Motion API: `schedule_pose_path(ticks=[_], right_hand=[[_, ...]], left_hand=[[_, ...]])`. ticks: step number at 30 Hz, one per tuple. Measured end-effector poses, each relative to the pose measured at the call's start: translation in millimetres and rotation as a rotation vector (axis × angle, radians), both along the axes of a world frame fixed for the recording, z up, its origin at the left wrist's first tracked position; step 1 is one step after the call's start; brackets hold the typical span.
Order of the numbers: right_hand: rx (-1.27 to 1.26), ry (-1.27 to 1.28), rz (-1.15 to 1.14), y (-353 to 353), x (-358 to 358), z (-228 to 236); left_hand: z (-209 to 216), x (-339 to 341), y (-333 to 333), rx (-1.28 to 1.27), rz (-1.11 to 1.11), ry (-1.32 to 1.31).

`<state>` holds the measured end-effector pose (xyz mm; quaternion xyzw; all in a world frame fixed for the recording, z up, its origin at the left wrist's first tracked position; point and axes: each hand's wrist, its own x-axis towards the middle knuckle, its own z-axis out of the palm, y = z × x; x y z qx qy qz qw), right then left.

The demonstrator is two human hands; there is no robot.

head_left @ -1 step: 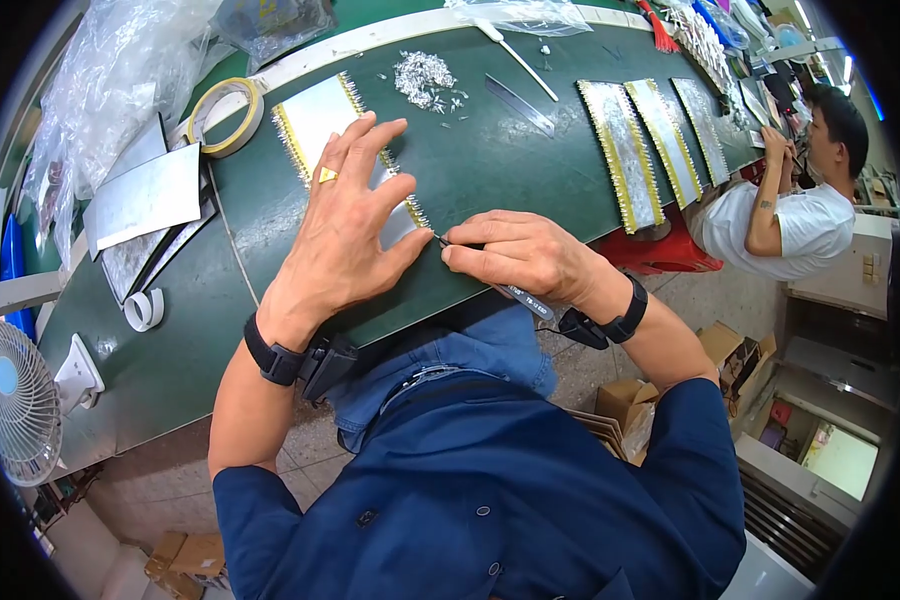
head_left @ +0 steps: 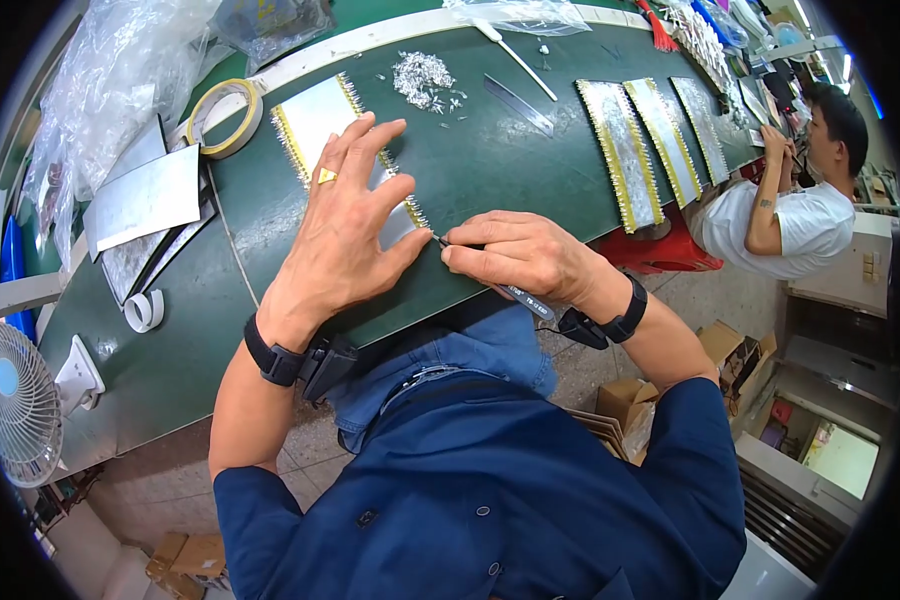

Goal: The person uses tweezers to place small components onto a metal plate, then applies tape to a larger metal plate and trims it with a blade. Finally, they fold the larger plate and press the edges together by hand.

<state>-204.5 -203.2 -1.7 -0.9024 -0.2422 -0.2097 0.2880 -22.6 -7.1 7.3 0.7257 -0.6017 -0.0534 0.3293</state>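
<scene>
Yellow-edged silver plate, green table

Green workbench over grey tiled floor; bright ceiling light upper right

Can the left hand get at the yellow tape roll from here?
Probably yes: the left hand is spread over the toothed plate, and nothing seems to stand between it and the tape roll.
</scene>
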Motion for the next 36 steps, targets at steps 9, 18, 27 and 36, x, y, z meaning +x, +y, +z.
schedule_pose_path(ticks=[9,18,27,36], right_hand=[[0.276,-0.079,-0.232,-2,2,-2],[0.271,-0.080,-0.285,-1,2,0],[0.268,-0.082,-0.321,3,1,0],[0.191,-0.102,-0.451,5,6,-1]], left_hand=[[0,0,-5,0.007,0.007,-0.009],[7,-8,-7,0.063,0.060,-0.001],[9,-12,-5,0.101,0.095,-0.002],[-1,-8,-7,0.114,0.122,-0.006]])
